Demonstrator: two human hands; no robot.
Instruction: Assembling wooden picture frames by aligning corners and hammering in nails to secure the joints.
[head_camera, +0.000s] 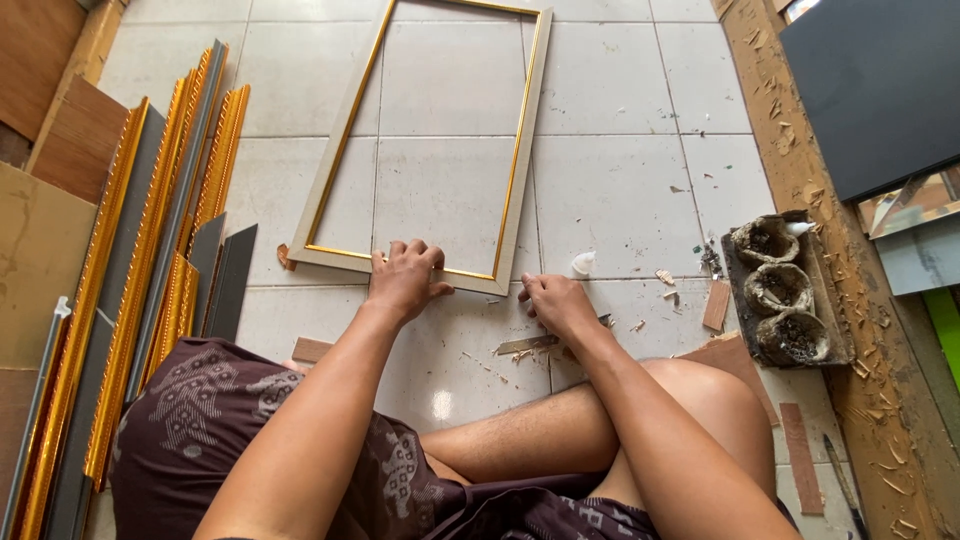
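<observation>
Pale floor tiles run under everything here, littered with wood chips, with gilded mouldings stacked along one side. The left hand presses flat on the near rail of the picture frame, fingers curled over its edge, pinning rather than gripping it. The right hand is closed around a thin metal blade lying on the tile beside the frame's near corner. To my eye, steady downward weight from the left and short, shallow strokes at the corner joint would serve best. The frame lies flat in front of the crossed legs, grey-white with a gold inner lip, empty inside.
</observation>
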